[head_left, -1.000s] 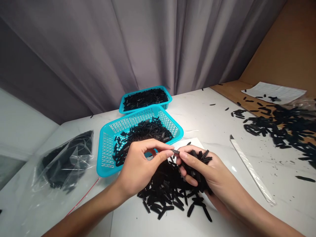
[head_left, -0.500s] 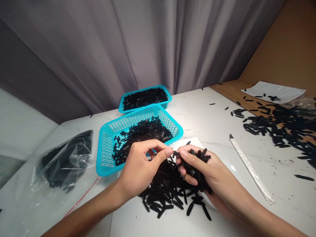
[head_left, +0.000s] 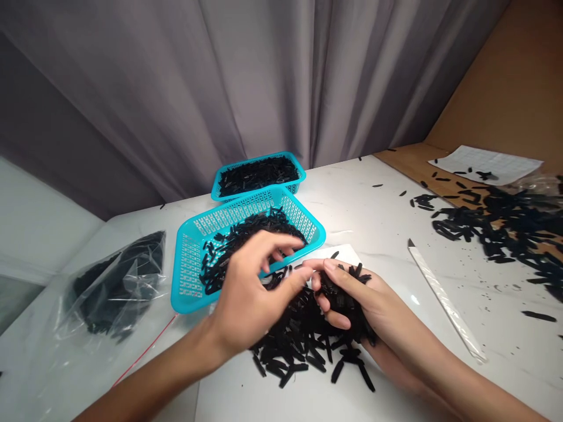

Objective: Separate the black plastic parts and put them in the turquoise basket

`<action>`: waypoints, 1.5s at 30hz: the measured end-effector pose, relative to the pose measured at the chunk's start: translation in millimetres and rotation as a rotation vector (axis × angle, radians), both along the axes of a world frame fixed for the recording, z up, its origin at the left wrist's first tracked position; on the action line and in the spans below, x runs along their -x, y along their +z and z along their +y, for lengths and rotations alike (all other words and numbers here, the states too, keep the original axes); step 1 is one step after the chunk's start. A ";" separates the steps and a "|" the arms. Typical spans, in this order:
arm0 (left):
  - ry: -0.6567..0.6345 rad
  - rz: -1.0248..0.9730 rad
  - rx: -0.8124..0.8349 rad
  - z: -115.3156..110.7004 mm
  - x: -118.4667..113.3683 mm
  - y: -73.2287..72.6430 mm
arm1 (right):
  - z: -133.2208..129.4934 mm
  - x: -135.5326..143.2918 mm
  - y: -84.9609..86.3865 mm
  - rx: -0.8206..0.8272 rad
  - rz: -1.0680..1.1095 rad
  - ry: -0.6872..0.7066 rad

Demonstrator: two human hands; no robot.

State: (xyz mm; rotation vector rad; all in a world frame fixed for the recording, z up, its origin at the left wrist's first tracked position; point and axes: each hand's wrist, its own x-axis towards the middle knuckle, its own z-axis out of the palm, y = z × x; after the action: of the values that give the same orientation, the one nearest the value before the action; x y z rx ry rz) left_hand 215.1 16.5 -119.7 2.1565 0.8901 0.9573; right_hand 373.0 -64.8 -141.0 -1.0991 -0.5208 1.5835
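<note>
My right hand [head_left: 352, 290] is curled around a bunch of small black elongated pieces [head_left: 341, 299], their ends sticking out past the fingers. Thumb and fingers spread, my left hand [head_left: 259, 287] hovers just left of it, its thumb tip close to the right fingertips; I see nothing in its grasp. Below both hands a loose pile of the same black pieces [head_left: 303, 346] lies on a white sheet. Behind the left hand stands a turquoise basket [head_left: 187, 231], partly filled with such pieces and partly covered by that hand.
A second turquoise basket [head_left: 302, 170] full of black pieces stands behind. To the left lies a clear plastic bag [head_left: 118, 287] of black material. On the right are a white-wrapped blade [head_left: 444, 299], scattered black pieces [head_left: 505, 228] and a paper sheet [head_left: 488, 164] on cardboard.
My left fingers have spread apart from their pinch at the right fingertips, and the piece held there no longer shows between the hands. My right hand still holds its bunch.
</note>
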 end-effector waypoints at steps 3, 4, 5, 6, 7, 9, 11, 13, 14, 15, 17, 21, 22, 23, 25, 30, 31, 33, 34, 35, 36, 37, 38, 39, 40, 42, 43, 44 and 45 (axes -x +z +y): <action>-0.215 0.044 -0.092 -11.5 -2.2 -2.2 | 0.6 3.9 -0.5 -0.064 -0.040 -0.015; -0.228 0.028 -0.116 -13.4 -2.5 -2.9 | 0.7 4.6 -0.4 -0.077 -0.052 -0.021; -0.221 0.010 -0.123 -14.2 -2.5 -3.2 | 0.7 4.8 -0.1 -0.084 -0.064 -0.022; -0.204 -0.002 -0.107 -14.0 -2.3 -3.0 | 0.6 4.4 0.4 -0.086 -0.074 -0.018; -0.181 -0.010 -0.073 -13.1 -2.1 -2.4 | 0.6 3.5 0.9 -0.083 -0.082 -0.015; -0.120 -0.023 0.019 -10.5 -1.7 0.1 | 0.7 1.1 2.1 -0.078 -0.085 -0.013; -0.065 -0.043 0.104 -8.1 -2.0 2.7 | 1.0 -0.9 3.0 -0.068 -0.072 -0.022; -0.032 -0.081 0.159 -6.4 -2.7 3.9 | 1.3 -1.5 3.5 -0.070 -0.069 -0.016; -0.024 -0.099 0.178 -5.9 -3.1 3.9 | 1.5 -1.4 3.6 -0.077 -0.072 -0.009; -0.016 -0.113 0.191 -5.5 -3.4 3.4 | 1.6 -1.0 3.7 -0.088 -0.076 -0.003; 0.000 -0.119 0.193 -5.2 -3.6 1.8 | 1.8 -0.3 4.0 -0.106 -0.083 0.009; 0.034 -0.102 0.126 -5.8 -2.9 -0.6 | 1.3 -0.2 3.9 -0.113 -0.073 0.015; 0.034 -0.098 0.114 -6.1 -2.7 -0.8 | 1.0 -0.4 3.6 -0.114 -0.067 0.009; 0.030 -0.095 0.108 -6.3 -2.6 -0.9 | 0.7 -0.7 3.2 -0.114 -0.059 -0.001; 0.015 -0.088 0.104 -6.6 -2.7 -0.9 | 0.2 -1.1 2.2 -0.107 -0.042 -0.018; -0.003 -0.067 0.101 -5.9 -2.6 -0.6 | 1.2 -2.0 2.0 -0.104 -0.001 -0.009; -0.003 -0.061 0.103 -5.7 -2.4 -0.6 | 1.5 -2.2 2.1 -0.109 0.002 -0.004; -0.006 -0.053 0.098 -5.7 -2.1 -0.5 | 2.1 -2.6 1.9 -0.123 -0.011 -0.002; -0.005 -0.047 0.092 -5.9 -2.0 -0.5 | 2.3 -2.8 1.3 -0.133 -0.041 -0.007; -0.002 -0.042 0.087 -6.1 -1.9 -0.5 | 2.4 -3.2 0.5 -0.144 -0.091 -0.016; 0.003 -0.036 0.083 -6.4 -1.9 -0.6 | 2.4 -3.6 -0.7 -0.159 -0.154 -0.028; 0.007 -0.030 0.082 -6.5 -1.9 -0.7 | 2.3 -4.1 -1.9 -0.174 -0.220 -0.039; 0.011 -0.022 0.086 -6.7 -1.9 -0.8 | 2.2 -4.6 -3.2 -0.189 -0.280 -0.046; 0.011 -0.015 0.096 -6.7 -2.0 -0.8 | 2.1 -5.2 -4.3 -0.203 -0.323 -0.046; 0.007 -0.008 0.111 -6.6 -2.1 -0.7 | 2.0 -5.7 -5.1 -0.215 -0.344 -0.041; -0.009 0.002 0.160 -6.4 -2.1 0.0 | 1.9 -6.3 -5.7 -0.229 -0.340 -0.023; -0.019 0.005 0.190 -6.5 -2.2 0.5 | 1.9 -6.3 -5.6 -0.230 -0.324 -0.013; -0.026 0.010 0.219 -6.7 -2.3 1.2 | 1.9 -6.1 -5.2 -0.226 -0.301 -0.007; -0.032 0.015 0.244 -7.3 -2.5 1.9 | 1.8 -5.7 -4.6 -0.220 -0.272 -0.003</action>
State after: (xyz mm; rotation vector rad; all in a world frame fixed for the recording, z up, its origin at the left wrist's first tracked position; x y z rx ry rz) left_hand 217.6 9.2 -117.8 1.9661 0.9256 0.7744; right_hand 378.7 -63.1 -145.5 -1.1502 -0.8536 1.3441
